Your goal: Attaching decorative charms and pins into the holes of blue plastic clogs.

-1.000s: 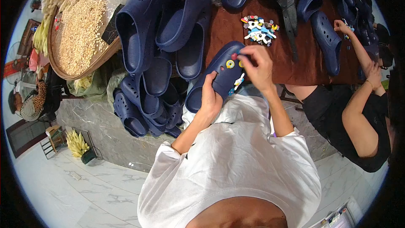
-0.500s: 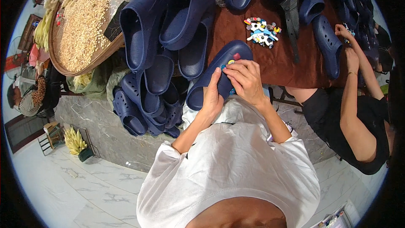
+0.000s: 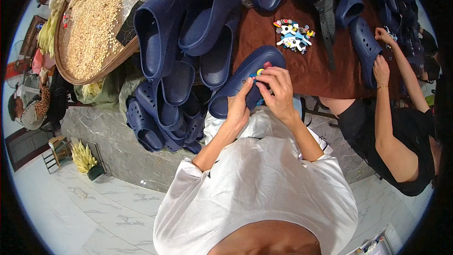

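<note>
Both hands [image 3: 262, 97] hold clog [image 3: 245, 80] (navy).

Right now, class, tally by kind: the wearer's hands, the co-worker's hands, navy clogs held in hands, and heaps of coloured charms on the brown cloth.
Own hands: 2, left hand, right hand
Co-worker's hands: 2
Navy clogs in hand: 2, own clog, co-worker's clog
Charm heaps: 1
Total: 7
</note>
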Demonstrator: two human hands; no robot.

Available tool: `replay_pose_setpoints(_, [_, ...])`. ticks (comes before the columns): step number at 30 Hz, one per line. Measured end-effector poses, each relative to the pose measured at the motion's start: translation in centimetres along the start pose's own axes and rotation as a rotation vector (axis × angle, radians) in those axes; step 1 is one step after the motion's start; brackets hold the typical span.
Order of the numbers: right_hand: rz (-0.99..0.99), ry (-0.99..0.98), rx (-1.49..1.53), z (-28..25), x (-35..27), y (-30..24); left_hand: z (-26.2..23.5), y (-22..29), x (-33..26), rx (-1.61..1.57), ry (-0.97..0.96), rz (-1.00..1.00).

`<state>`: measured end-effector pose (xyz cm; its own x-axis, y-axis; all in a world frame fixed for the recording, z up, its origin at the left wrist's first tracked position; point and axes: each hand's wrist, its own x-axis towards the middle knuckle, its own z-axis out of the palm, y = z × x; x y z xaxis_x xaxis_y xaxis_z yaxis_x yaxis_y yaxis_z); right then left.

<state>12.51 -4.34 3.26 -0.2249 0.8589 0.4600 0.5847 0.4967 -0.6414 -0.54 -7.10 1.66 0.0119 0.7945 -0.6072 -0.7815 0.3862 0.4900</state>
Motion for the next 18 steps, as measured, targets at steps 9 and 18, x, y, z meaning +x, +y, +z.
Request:
replay_pose_setpoints(9, [-0.007, 0.018, -0.096, -0.1, 0.3, 0.1, -0.1, -0.9, 0.4, 0.05, 0.113, 0.088])
replay_pose_setpoints(18, [0.04, 0.006, -0.103, 0.8, -0.1, 0.6, -0.7, -1.4, 1.6, 0.151, 0.106, 0.167])
